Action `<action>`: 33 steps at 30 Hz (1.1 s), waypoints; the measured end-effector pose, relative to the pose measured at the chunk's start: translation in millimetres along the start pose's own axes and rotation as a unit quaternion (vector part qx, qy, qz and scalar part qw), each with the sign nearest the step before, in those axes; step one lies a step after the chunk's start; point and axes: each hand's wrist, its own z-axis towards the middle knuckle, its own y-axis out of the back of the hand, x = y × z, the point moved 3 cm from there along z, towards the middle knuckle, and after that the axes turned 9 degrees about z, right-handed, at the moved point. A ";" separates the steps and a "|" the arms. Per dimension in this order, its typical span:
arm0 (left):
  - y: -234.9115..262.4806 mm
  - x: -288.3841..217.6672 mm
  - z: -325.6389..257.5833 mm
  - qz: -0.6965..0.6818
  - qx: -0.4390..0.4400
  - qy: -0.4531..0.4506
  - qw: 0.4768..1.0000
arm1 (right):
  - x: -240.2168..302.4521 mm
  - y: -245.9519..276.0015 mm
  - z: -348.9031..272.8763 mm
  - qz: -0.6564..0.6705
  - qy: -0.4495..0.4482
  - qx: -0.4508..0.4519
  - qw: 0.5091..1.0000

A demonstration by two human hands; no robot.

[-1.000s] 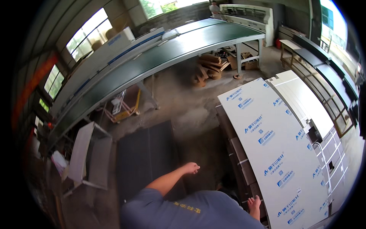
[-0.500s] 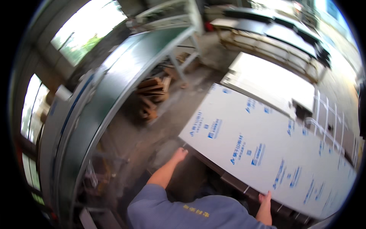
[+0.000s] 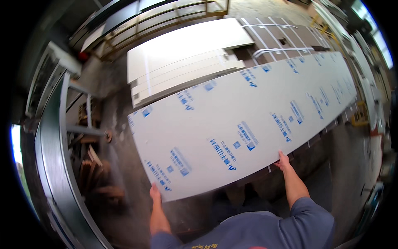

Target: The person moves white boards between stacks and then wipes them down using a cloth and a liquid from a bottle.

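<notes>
A long pale board (image 3: 199, 120) with blue printing on its covering film stretches from the lower left to the far right. My left hand (image 3: 155, 193) grips its left end close to the near corner, thumb on top and fingers hidden beneath. Further right, my right hand (image 3: 282, 160) is closed on the near long edge, the thumb over the top face. Brown boards (image 3: 259, 176) show in a narrow strip under that edge.
Beyond the board lie stacked cream panels (image 3: 186, 45) and strapped brown panels (image 3: 269, 37). A long roller or belt table (image 3: 68, 174) runs along the left, with wood offcuts (image 3: 93, 164) beside its legs. A yellowish frame rack (image 3: 166, 18) stands at the back.
My view has turned to the right. My left hand, apart from the board before, now holds its left end. My right hand stays at the near edge.
</notes>
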 end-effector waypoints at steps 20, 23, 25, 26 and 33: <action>25.8 -158.0 231.3 0.308 -0.195 -0.272 0.891 | -9.4 -146.3 14.1 0.177 0.219 0.066 0.957; 6.7 -168.7 244.6 0.260 -0.117 -0.269 0.920 | -2.4 -161.6 21.7 0.153 0.193 0.088 0.965; 6.6 -159.3 233.2 0.189 -0.129 -0.291 0.929 | -0.6 -168.7 19.8 0.134 0.178 0.062 0.973; 16.1 -134.4 227.0 0.198 -0.116 -0.310 0.923 | -2.3 -175.3 18.0 0.167 0.180 0.086 0.966; -52.8 101.0 63.1 0.176 -0.015 -0.077 0.981 | 4.1 -188.4 11.0 0.157 0.132 0.183 0.961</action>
